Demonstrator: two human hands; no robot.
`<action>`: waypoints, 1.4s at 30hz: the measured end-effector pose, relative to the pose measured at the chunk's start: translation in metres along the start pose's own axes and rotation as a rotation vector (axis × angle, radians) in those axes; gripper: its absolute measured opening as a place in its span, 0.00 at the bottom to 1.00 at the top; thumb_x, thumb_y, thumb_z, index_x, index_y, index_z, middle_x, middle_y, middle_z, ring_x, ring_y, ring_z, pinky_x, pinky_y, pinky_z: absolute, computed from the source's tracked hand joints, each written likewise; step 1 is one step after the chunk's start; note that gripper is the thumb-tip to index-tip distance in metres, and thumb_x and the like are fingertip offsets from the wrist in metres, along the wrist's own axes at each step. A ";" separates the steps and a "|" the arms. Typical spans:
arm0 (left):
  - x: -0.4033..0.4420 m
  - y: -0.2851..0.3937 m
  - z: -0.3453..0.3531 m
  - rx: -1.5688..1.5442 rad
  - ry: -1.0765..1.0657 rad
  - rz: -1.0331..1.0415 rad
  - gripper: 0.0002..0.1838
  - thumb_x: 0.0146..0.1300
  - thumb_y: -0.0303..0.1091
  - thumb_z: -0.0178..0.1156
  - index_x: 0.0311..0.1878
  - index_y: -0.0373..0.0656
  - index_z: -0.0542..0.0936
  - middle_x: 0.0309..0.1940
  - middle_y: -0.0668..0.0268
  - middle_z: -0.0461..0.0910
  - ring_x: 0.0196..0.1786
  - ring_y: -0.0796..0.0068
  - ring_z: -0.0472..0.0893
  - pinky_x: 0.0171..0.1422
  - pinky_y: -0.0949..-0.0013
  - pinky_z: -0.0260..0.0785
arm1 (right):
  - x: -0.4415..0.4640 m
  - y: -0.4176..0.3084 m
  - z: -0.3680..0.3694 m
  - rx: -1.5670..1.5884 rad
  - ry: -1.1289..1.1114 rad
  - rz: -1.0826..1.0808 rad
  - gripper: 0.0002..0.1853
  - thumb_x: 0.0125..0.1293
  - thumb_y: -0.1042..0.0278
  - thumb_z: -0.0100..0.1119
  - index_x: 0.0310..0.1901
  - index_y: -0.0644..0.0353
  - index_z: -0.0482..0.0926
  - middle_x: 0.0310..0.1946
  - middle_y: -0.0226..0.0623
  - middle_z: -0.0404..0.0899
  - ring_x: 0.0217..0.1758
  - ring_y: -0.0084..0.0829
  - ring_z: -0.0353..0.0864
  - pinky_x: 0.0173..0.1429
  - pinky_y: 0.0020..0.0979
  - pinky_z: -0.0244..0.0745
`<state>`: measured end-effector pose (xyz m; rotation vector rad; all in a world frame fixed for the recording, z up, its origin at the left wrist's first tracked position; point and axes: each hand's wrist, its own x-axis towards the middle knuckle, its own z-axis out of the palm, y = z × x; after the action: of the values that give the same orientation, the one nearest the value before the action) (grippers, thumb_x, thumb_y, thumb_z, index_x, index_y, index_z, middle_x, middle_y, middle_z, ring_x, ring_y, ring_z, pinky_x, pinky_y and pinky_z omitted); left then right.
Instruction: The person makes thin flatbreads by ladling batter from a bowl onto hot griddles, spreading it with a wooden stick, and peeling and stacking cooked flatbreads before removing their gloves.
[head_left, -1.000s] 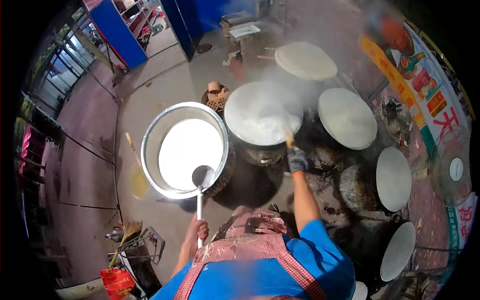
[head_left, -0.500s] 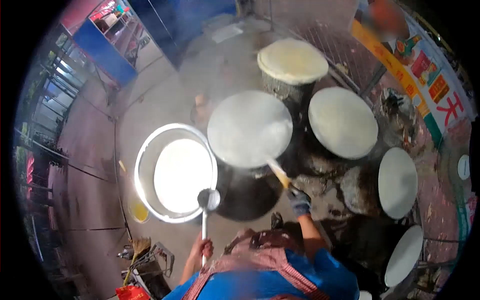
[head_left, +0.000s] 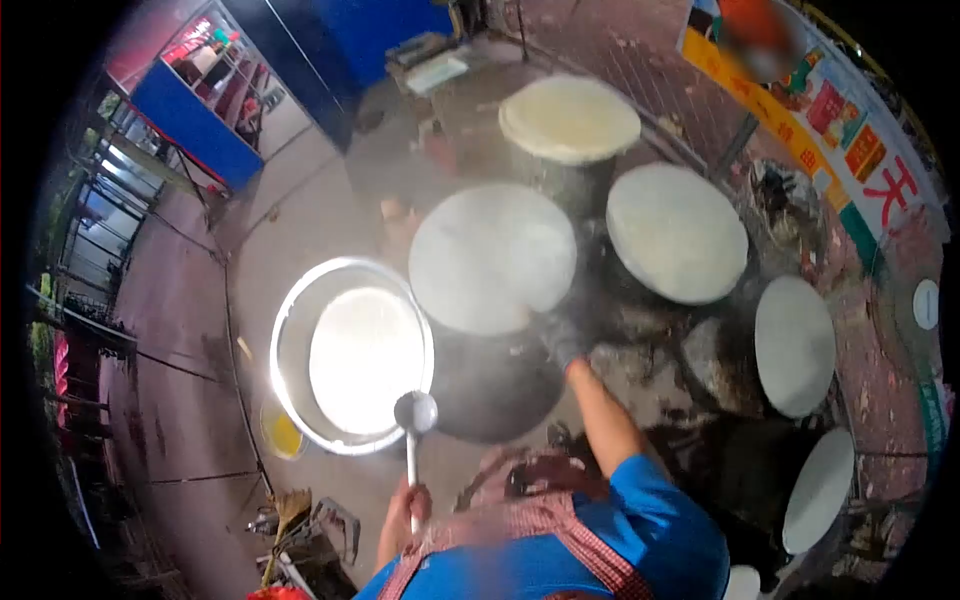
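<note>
My bare left hand (head_left: 410, 500) is wrapped round the pale handle of a ladle (head_left: 412, 455), whose dark bowl hangs at the near rim of a large metal pot (head_left: 290, 400). White batter-like liquid (head_left: 365, 355) stands inside that pot. At the near right edge of a steaming round griddle (head_left: 490, 255), covered with a white layer, is my gloved right hand (head_left: 562, 338). Its fingers are closed on a spatula (head_left: 528, 316); steam and the glove hide most of this tool.
More round griddles with pale sheets (head_left: 570, 120) stand in an arc behind and to the right. A bowl of yellow liquid (head_left: 284, 436) sits left of the pot. A broom (head_left: 290, 510) is at lower left, and a printed banner (head_left: 830, 120) runs along the right.
My right hand has moved forward and left to the griddle's edge, taking the spatula along. The ladle stays over the pot's rim in my left hand. The view has shifted slightly.
</note>
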<state>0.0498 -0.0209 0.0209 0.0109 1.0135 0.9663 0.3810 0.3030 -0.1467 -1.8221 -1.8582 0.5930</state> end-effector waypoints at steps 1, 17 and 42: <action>0.001 0.006 0.001 -0.214 0.134 -0.040 0.05 0.56 0.28 0.45 0.25 0.46 0.62 0.13 0.73 0.56 0.11 0.85 0.56 0.11 0.82 0.47 | -0.005 -0.006 -0.022 0.052 -0.069 0.036 0.16 0.56 0.68 0.45 0.47 0.61 0.71 0.43 0.41 0.74 0.43 0.32 0.73 0.43 0.31 0.70; 0.018 0.058 -0.002 -0.544 0.103 -0.272 0.18 0.56 0.41 0.46 0.13 0.46 0.58 0.06 0.74 0.55 0.06 0.86 0.55 0.08 0.83 0.50 | 0.024 -0.003 -0.085 -0.136 0.193 0.153 0.18 0.59 0.52 0.41 0.45 0.49 0.74 0.38 0.44 0.75 0.39 0.46 0.74 0.45 0.41 0.68; 0.149 0.104 0.112 -0.229 -0.171 -0.242 0.08 0.61 0.40 0.44 0.42 0.53 0.66 0.13 0.71 0.60 0.08 0.84 0.56 0.07 0.80 0.50 | -0.170 -0.096 -0.080 -0.151 0.067 0.110 0.16 0.55 0.47 0.48 0.42 0.41 0.76 0.25 0.43 0.75 0.26 0.44 0.73 0.31 0.40 0.68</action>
<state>0.0849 0.1897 0.0226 -0.2120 0.7238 0.8389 0.3543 0.1290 -0.0297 -2.0261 -1.8106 0.4342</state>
